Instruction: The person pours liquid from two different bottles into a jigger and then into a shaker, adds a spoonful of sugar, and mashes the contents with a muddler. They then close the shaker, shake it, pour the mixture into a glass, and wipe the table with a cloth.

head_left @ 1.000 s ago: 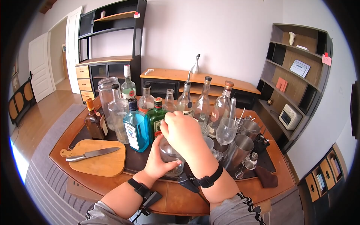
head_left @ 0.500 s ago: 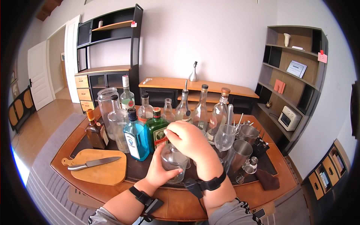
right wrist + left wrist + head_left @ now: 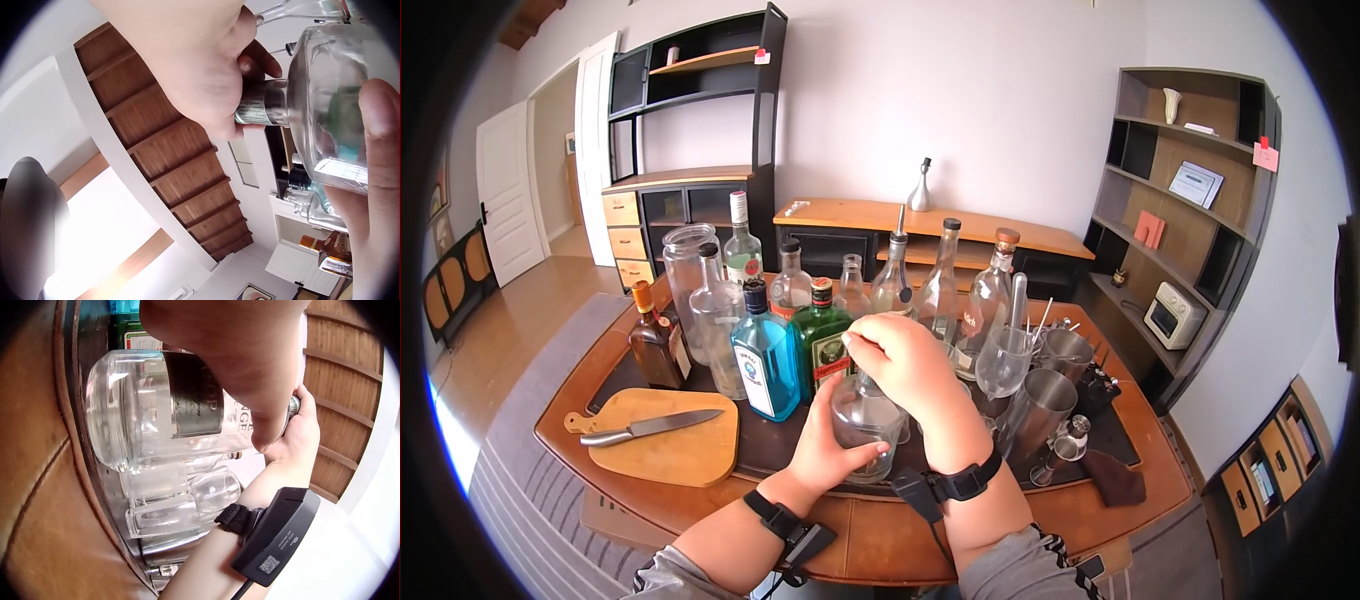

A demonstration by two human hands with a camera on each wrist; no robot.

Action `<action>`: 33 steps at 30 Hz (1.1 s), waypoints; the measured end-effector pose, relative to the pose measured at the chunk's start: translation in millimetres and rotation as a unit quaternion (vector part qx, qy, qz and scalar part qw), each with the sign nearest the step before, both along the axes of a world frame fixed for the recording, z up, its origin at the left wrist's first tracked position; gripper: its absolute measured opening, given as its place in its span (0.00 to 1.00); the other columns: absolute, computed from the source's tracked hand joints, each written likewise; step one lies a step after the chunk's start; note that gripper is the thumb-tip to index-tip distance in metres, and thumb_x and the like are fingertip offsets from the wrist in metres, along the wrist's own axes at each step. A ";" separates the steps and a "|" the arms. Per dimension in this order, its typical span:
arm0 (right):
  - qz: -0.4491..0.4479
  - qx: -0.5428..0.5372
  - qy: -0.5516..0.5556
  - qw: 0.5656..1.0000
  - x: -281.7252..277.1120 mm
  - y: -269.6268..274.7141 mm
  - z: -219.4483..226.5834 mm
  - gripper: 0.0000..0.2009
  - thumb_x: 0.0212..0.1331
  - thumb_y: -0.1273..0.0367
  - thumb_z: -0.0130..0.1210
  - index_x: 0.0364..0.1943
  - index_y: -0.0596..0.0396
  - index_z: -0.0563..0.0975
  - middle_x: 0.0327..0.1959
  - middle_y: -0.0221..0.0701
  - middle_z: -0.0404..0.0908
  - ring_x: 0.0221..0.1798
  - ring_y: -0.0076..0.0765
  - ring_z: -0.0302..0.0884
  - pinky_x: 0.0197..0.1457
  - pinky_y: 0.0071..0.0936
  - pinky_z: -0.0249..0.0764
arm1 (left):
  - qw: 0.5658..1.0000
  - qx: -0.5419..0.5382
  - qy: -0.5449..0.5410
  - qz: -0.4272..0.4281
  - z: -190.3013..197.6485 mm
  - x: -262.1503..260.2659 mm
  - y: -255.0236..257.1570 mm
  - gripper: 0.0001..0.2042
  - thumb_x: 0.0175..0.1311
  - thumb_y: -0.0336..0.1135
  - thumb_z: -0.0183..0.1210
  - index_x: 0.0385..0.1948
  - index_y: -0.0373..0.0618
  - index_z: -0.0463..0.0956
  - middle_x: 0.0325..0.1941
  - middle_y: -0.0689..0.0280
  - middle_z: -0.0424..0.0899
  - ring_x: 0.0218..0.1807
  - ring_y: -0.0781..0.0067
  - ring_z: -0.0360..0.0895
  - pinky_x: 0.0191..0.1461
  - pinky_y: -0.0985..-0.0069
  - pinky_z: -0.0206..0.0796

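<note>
A clear glass bottle (image 3: 864, 425) with a dark label (image 3: 197, 394) stands upright at the table's near edge. My left hand (image 3: 822, 448) grips its body from the left side, thumb across the front. My right hand (image 3: 920, 385) is over the bottle's top; in the right wrist view its fingers pinch the patterned cap (image 3: 252, 110) at the neck. The green bottle (image 3: 821, 335) and the blue bottle (image 3: 766, 360) stand just behind and to the left.
At the left lies a cutting board (image 3: 670, 462) with a knife (image 3: 662, 423) on it. More bottles stand behind. To the right are a stemmed glass (image 3: 1004, 365), a metal shaker (image 3: 1037, 410), a jigger (image 3: 1057, 458) and a brown cloth (image 3: 1114, 478).
The head view has shifted slightly. Both hands stay at the bottle, and the right hand's wrist and fingers have turned a little over its top.
</note>
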State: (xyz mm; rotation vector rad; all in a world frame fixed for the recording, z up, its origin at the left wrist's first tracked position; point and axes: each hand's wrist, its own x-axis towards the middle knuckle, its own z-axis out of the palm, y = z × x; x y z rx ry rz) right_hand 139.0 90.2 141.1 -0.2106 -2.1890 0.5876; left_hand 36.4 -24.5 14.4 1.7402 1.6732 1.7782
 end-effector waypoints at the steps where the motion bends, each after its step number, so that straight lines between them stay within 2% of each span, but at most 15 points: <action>1: -0.002 -0.001 0.004 1.000 -0.3 -1.7 0.1 0.07 0.60 0.70 0.59 0.35 0.61 0.80 0.29 0.43 0.79 0.34 0.49 0.77 0.38 0.37 0.72 | 1.000 0.002 -0.007 -0.003 -1.2 -0.2 0.4 0.55 0.40 0.37 0.79 0.71 0.38 0.47 0.62 0.48 0.69 0.64 0.54 0.69 0.66 0.62 0.65; 6: 0.000 -0.005 0.021 1.000 -3.0 -3.4 -1.6 0.07 0.60 0.70 0.59 0.35 0.61 0.80 0.31 0.43 0.79 0.36 0.50 0.77 0.40 0.37 0.72 | 1.000 0.000 -0.019 -0.007 -0.6 -0.7 -0.2 0.55 0.40 0.36 0.79 0.71 0.38 0.47 0.63 0.48 0.67 0.64 0.55 0.69 0.65 0.62 0.65; 12: 0.050 -0.023 0.022 0.998 -0.4 -3.3 0.6 0.08 0.61 0.70 0.58 0.37 0.61 0.79 0.32 0.40 0.79 0.37 0.47 0.78 0.41 0.35 0.72 | 1.000 -0.004 0.004 0.010 2.4 0.8 -2.4 0.55 0.40 0.37 0.79 0.71 0.38 0.47 0.63 0.49 0.67 0.64 0.55 0.70 0.65 0.62 0.65; 15: 0.057 -0.001 0.010 0.998 1.1 -0.7 -0.6 0.09 0.63 0.69 0.58 0.39 0.61 0.79 0.34 0.38 0.79 0.38 0.42 0.78 0.42 0.34 0.73 | 1.000 -0.005 0.005 0.011 2.3 1.5 -3.1 0.55 0.41 0.37 0.79 0.71 0.37 0.47 0.63 0.48 0.66 0.64 0.55 0.69 0.65 0.62 0.65; 18: 0.080 -0.056 -0.032 0.995 6.7 2.6 -0.5 0.12 0.63 0.67 0.60 0.46 0.60 0.78 0.39 0.37 0.80 0.38 0.37 0.79 0.43 0.33 0.73 | 1.000 0.002 -0.003 -0.001 -1.0 -0.3 -0.8 0.56 0.41 0.37 0.79 0.71 0.38 0.46 0.64 0.48 0.66 0.65 0.55 0.69 0.65 0.62 0.65; 21: 0.063 0.008 -0.016 0.998 12.6 7.8 -6.5 0.19 0.63 0.66 0.62 0.55 0.57 0.75 0.42 0.35 0.81 0.38 0.30 0.77 0.42 0.30 0.73 | 1.000 0.001 -0.022 -0.010 -2.7 -0.4 0.1 0.56 0.41 0.37 0.79 0.71 0.38 0.46 0.63 0.48 0.67 0.65 0.55 0.69 0.65 0.62 0.65; 24: -0.011 0.024 -0.047 0.999 31.2 3.3 4.0 0.27 0.60 0.59 0.63 0.61 0.54 0.72 0.45 0.39 0.81 0.45 0.41 0.82 0.48 0.32 0.75 | 1.000 -0.007 -0.024 0.005 1.2 1.6 -3.4 0.54 0.41 0.37 0.79 0.70 0.38 0.48 0.63 0.48 0.68 0.65 0.55 0.70 0.66 0.62 0.65; 27: -0.045 -0.062 -0.077 0.994 45.7 6.5 16.1 0.29 0.59 0.58 0.64 0.63 0.53 0.71 0.43 0.38 0.81 0.40 0.37 0.81 0.45 0.31 0.75 | 0.999 -0.007 -0.024 0.040 3.4 4.5 -3.5 0.53 0.41 0.37 0.79 0.69 0.39 0.50 0.63 0.49 0.68 0.64 0.54 0.70 0.66 0.62 0.65; 28: -0.056 -0.085 -0.075 0.992 48.5 7.7 19.4 0.27 0.60 0.58 0.64 0.61 0.53 0.73 0.38 0.36 0.82 0.34 0.34 0.79 0.41 0.29 0.75 | 0.998 -0.004 -0.016 0.059 2.7 4.2 -3.2 0.53 0.40 0.37 0.79 0.69 0.39 0.51 0.63 0.49 0.68 0.65 0.54 0.69 0.66 0.63 0.64; 30: -0.061 -0.098 -0.069 0.991 51.7 13.7 18.9 0.24 0.60 0.59 0.63 0.58 0.53 0.75 0.35 0.35 0.82 0.31 0.32 0.78 0.38 0.29 0.74 | 0.994 0.002 0.002 0.112 -1.7 2.2 -1.2 0.52 0.40 0.38 0.79 0.68 0.39 0.53 0.63 0.49 0.67 0.65 0.53 0.69 0.67 0.63 0.64; 33: -0.067 -0.102 -0.052 0.991 51.5 17.1 17.3 0.18 0.61 0.61 0.62 0.52 0.56 0.77 0.28 0.33 0.81 0.27 0.31 0.77 0.34 0.28 0.72 | 0.986 0.006 -0.037 0.163 -8.4 -4.5 2.8 0.53 0.39 0.38 0.79 0.69 0.39 0.52 0.63 0.49 0.67 0.63 0.52 0.68 0.66 0.62 0.64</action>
